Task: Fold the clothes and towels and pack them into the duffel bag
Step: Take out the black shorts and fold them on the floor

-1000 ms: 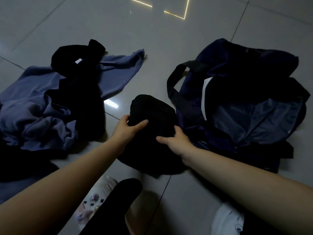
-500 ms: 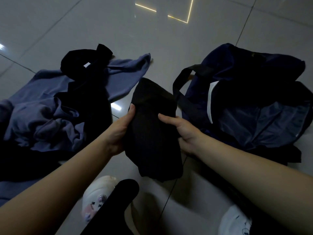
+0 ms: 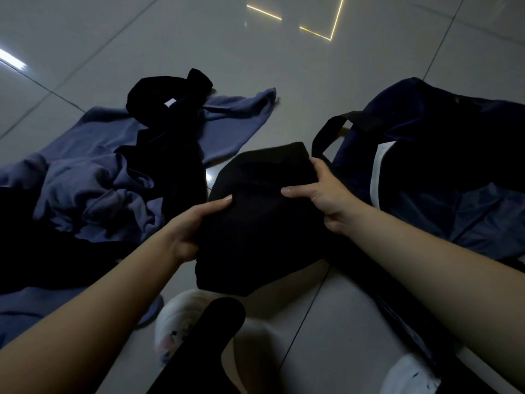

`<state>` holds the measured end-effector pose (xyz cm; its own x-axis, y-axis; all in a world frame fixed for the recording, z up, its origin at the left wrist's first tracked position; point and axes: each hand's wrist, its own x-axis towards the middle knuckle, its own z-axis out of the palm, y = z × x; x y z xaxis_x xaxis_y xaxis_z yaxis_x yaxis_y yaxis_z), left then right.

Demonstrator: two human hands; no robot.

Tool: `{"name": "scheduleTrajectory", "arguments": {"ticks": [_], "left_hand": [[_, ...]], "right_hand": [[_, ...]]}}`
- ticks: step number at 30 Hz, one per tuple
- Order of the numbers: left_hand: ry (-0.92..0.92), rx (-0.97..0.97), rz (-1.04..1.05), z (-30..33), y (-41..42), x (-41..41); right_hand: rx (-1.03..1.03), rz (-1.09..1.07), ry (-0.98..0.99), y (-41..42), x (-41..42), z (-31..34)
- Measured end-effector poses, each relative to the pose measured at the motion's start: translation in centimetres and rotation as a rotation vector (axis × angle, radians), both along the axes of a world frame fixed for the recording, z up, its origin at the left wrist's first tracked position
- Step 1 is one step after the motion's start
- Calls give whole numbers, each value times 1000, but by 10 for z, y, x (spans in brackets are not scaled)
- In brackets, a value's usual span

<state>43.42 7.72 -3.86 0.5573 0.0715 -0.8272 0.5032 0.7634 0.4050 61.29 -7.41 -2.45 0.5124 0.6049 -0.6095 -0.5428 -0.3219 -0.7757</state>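
Fingers (image 3: pixel 321 169) of right hand (image 3: pixel 326 194) clamped on far edge of black garment (image 3: pixel 255 223), thumb on top; left hand (image 3: pixel 193 226) pinching near-left edge likewise. Held off floor (image 3: pixel 284 81) between both, probably to keep the fold flat for transfer. Just left of open bag (image 3: pixel 454 166), mouth upward to receive. Blue pile (image 3: pixel 99 180) unfolded, further left.

Views: you have one, the head camera.
Position: worn on your head, above the tiled floor (image 3: pixel 284 75).
Facing: forward and steeply down, along both your forearms.
Nearness: close; your arms fill the lower frame.
Lens: wide-angle, bending the edges.
Shared area: none.
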Motion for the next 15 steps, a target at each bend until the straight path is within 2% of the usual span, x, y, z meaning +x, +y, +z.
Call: {"name": "scheduleTrajectory", "arguments": {"ticks": [3, 5, 7, 12, 15], "left_hand": [[7, 72, -8, 8, 4, 5], [74, 163, -97, 12, 6, 9], [161, 295, -154, 11, 6, 10], [277, 592, 0, -6, 6, 8], [284, 762, -39, -6, 1, 14]], "right_hand": [[-61, 23, -130, 2, 2, -9], [-179, 101, -261, 1, -1, -17], [-235, 177, -297, -2, -5, -24], [12, 554, -478, 0, -25, -20], [-100, 716, -577, 8, -42, -20]]}}
